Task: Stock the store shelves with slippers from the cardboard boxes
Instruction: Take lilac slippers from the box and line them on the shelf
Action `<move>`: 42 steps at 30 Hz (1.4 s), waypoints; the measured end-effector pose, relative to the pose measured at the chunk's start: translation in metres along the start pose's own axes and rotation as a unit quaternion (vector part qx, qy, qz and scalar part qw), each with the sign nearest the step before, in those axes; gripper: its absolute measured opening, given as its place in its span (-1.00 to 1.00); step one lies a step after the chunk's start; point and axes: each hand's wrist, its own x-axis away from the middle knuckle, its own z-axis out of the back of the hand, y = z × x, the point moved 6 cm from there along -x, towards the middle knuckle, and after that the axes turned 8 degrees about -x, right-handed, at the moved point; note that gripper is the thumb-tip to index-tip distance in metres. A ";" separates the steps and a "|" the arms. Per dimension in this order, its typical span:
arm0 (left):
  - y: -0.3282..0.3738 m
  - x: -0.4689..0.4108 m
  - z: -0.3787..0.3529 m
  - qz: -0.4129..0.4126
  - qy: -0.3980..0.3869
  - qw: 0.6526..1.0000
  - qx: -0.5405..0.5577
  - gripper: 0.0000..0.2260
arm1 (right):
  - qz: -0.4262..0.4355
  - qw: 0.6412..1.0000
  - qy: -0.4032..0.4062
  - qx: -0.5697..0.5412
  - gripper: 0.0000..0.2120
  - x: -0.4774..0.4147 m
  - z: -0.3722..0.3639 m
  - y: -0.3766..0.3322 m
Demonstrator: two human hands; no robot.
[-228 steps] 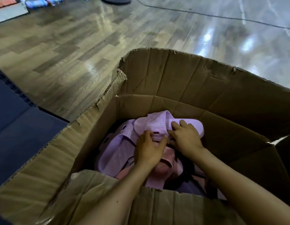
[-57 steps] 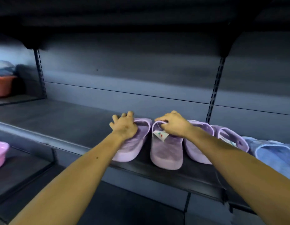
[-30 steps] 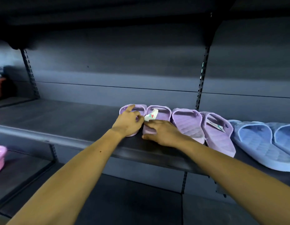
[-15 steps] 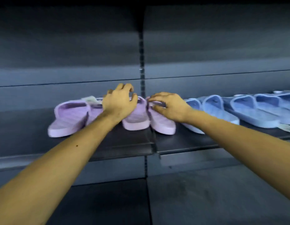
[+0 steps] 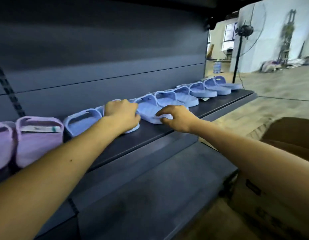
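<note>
A row of slippers lies on the dark shelf (image 5: 167, 134). Purple slippers (image 5: 37, 141) sit at the left, one with a paper tag, and several blue slippers (image 5: 176, 99) run on to the shelf's right end. My left hand (image 5: 122, 115) rests on top of a blue slipper (image 5: 81, 120), covering its front part. My right hand (image 5: 176, 118) pinches the near end of the neighbouring blue slipper (image 5: 150, 111), thumb and fingers around its edge. An open cardboard box (image 5: 288, 135) stands on the floor at the right.
A lower shelf (image 5: 150, 196) juts out below the slippers. Another cardboard box (image 5: 264, 205) with print sits at the bottom right. Beyond the shelf's end are a standing fan (image 5: 243, 40), a water bottle (image 5: 216, 66) and wooden floor (image 5: 280, 87).
My hands and view have shifted right along the shelf, from the purple slippers to the blue ones. The shelf's right end, the fan and the cardboard box have come into view.
</note>
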 end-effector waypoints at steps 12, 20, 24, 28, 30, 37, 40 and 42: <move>0.346 -0.070 0.040 -0.225 0.025 0.945 0.236 -0.79 | -0.188 0.981 0.041 -0.006 -0.68 0.139 0.113 0.265; 0.537 -0.105 0.085 -0.338 -0.098 0.910 0.218 -0.78 | -0.446 0.890 -0.089 -0.028 -0.66 0.282 0.194 0.412; 0.595 -0.111 0.078 -0.347 -0.167 0.895 0.225 -0.75 | -0.542 0.829 -0.120 -0.066 -0.65 0.323 0.210 0.460; 0.624 -0.118 0.047 -0.324 -0.251 0.884 0.226 -0.70 | -0.561 0.810 -0.154 -0.075 -0.65 0.327 0.201 0.499; 0.632 -0.120 0.026 -0.305 -0.282 0.883 0.218 -0.68 | -0.555 0.810 -0.174 -0.076 -0.65 0.326 0.188 0.516; 0.654 -0.110 -0.033 -0.246 -0.350 0.878 0.215 -0.66 | -0.547 0.799 -0.232 -0.087 -0.65 0.352 0.148 0.545; 0.665 -0.105 -0.055 -0.207 -0.386 0.862 0.254 -0.66 | -0.541 0.793 -0.271 -0.071 -0.61 0.367 0.139 0.552; 0.673 -0.101 -0.067 -0.196 -0.400 0.854 0.271 -0.67 | -0.548 0.786 -0.278 -0.071 -0.61 0.376 0.133 0.559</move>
